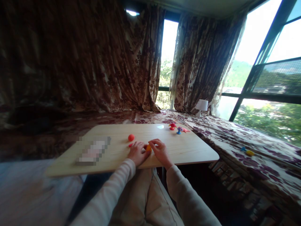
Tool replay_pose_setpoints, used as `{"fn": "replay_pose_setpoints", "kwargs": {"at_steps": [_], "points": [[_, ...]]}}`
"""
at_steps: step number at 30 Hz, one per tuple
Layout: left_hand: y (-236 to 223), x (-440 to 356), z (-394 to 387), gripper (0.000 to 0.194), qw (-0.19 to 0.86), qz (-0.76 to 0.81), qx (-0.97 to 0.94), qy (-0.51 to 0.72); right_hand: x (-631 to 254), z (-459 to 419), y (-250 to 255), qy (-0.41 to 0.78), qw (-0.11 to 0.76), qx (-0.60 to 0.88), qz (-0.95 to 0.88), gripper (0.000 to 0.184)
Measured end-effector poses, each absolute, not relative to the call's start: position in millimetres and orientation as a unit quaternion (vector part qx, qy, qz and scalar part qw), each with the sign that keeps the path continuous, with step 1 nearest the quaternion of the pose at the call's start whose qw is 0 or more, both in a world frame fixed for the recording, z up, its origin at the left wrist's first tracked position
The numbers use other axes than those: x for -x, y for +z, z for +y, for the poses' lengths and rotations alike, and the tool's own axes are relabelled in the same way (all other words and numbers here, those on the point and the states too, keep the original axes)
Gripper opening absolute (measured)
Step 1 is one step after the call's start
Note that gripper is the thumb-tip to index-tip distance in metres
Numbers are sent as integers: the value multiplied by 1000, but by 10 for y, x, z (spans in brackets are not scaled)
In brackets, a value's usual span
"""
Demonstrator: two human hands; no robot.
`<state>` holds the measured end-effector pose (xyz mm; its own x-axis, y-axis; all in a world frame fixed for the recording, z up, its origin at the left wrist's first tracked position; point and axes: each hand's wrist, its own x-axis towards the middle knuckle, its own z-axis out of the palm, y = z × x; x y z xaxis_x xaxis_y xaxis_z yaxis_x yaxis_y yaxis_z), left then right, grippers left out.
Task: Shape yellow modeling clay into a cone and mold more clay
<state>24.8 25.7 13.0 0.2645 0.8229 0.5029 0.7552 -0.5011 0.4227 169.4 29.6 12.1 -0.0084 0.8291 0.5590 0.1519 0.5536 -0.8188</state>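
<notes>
Near the front edge of the light wooden table point(192, 150), a small orange lump point(148, 147) sits between my two hands; it looks like modelling clay, but its exact kind is unclear. My left hand point(138, 153) rests low on the tabletop, fingers closed against the lump's left side. From the right, my right hand point(161, 150) pinches the upper part of the same lump. A red ball point(131, 137) lies just beyond my left hand. By that hand's knuckles a small red piece point(130, 145) pokes out, partly hidden.
At the table's far right stand a red figure point(172, 126) and a blue figure point(179, 130), with a pink one point(186, 130) beside them. A blurred-out flat object point(94, 150) lies left. The flowered ledge holds a white lamp point(201, 105) and a blue-and-yellow item point(248, 152).
</notes>
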Motion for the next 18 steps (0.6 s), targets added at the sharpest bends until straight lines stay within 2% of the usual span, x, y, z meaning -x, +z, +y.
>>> {"fn": "replay_pose_setpoints", "kwargs": {"at_steps": [18], "points": [[51,-230,313,24,38,479,-808,341,-1684,345,67,290,607,370,-641,17]]}}
